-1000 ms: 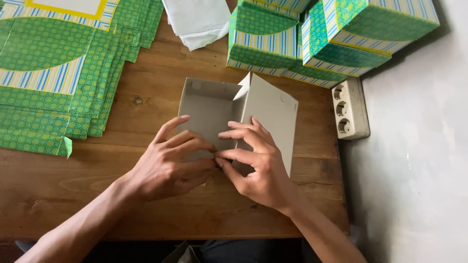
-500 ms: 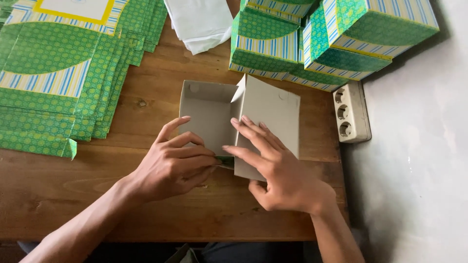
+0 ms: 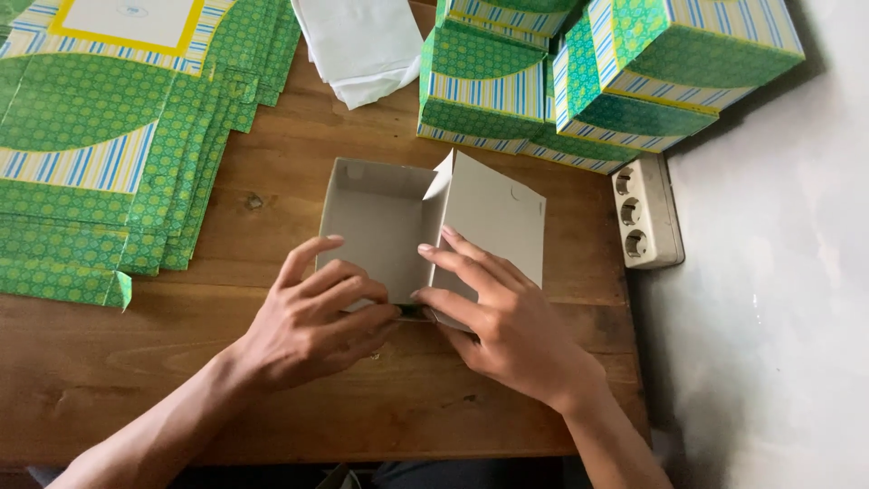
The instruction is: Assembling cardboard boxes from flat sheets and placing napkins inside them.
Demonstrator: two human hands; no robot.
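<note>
A half-folded cardboard box point(image 3: 380, 217), grey inside, sits open-side up in the middle of the wooden table point(image 3: 109, 362). Its right flap point(image 3: 498, 213) stands out to the right. My left hand point(image 3: 312, 321) grips the box's near wall, fingers curled over the edge. My right hand point(image 3: 493, 317) presses on the near right corner, fingers spread over the flap's base. The near wall is mostly hidden under both hands.
A stack of flat green patterned box blanks point(image 3: 100, 136) covers the table's left. Several assembled green striped boxes point(image 3: 579, 72) are piled at the back right. Folded white paper point(image 3: 362, 41) lies at the back. A white power strip point(image 3: 638, 213) sits at the table's right edge, beside a grey wall point(image 3: 778, 299).
My right hand slid right onto the flap, then came back toward the near corner. My left hand stayed on the near wall. The box has barely shifted.
</note>
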